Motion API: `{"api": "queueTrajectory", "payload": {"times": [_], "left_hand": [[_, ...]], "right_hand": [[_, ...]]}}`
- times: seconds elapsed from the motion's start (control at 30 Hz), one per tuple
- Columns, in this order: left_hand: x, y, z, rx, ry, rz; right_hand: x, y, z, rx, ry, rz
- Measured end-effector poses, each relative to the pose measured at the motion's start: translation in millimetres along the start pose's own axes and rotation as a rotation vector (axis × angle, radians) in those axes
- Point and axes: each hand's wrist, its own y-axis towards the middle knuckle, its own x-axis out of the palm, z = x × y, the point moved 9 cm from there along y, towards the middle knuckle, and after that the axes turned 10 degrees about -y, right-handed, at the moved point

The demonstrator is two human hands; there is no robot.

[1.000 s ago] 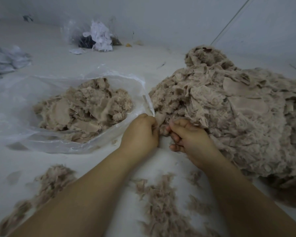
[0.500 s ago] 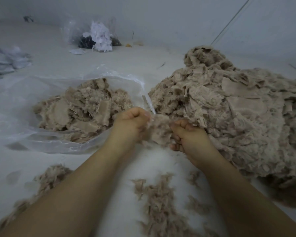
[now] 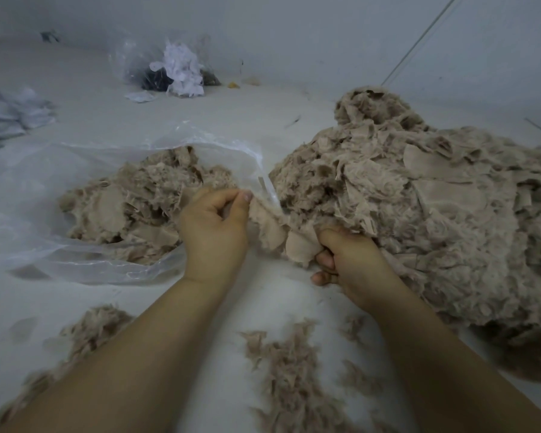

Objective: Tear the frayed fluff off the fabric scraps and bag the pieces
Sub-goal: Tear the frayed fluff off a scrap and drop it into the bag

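- Loose tufts of torn beige-brown fluff [image 3: 281,379], scattered on the pale grey floor [image 3: 263,304] nearest the viewer; a second drift of the same fluff [image 3: 85,332] toward the near-left edge.
- Left hand [image 3: 214,228], thumb and forefinger pinching the frayed upper edge of a beige fabric scrap [image 3: 278,232].
- Right hand [image 3: 347,260], fingers curled tight on the scrap's lower end; the two hands sit close together, the scrap stretched between them.
- Clear plastic bag [image 3: 75,264], lying open on the floor left of the hands, holding a heap of bagged beige pieces [image 3: 132,201].
- Large mound of unsorted beige fluffy fabric scraps [image 3: 434,214], right of the hands, touching the right hand.
- Crumpled grey-white cloth [image 3: 10,114], far-left edge.
- Second clear bag with white and dark shreds [image 3: 178,70], against the far wall [image 3: 294,35].
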Motion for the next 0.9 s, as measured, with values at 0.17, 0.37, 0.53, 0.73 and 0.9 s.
{"api": "queueTrajectory", "payload": {"times": [0.17,0.37,0.53,0.73,0.9], "left_hand": [[-9,3,-13,-0.119,-0.127,0.071],[46,-21,-22,-0.233,0.009,-0.404],[59,-38,-25,-0.408,-0.114,-0.583],[64,-47,-38,-0.661,-0.29,-0.643],[62,-43,-42,-0.683,-0.394,-0.59]], "right_hand": [[-2,1,1,0.009,-0.007,0.017],[6,-1,-2,-0.042,-0.063,-0.079],[6,-1,-4,-0.121,-0.106,-0.095],[4,4,-1,-0.106,-0.026,-0.058],[11,1,-6,-0.213,-0.198,-0.147]]}}
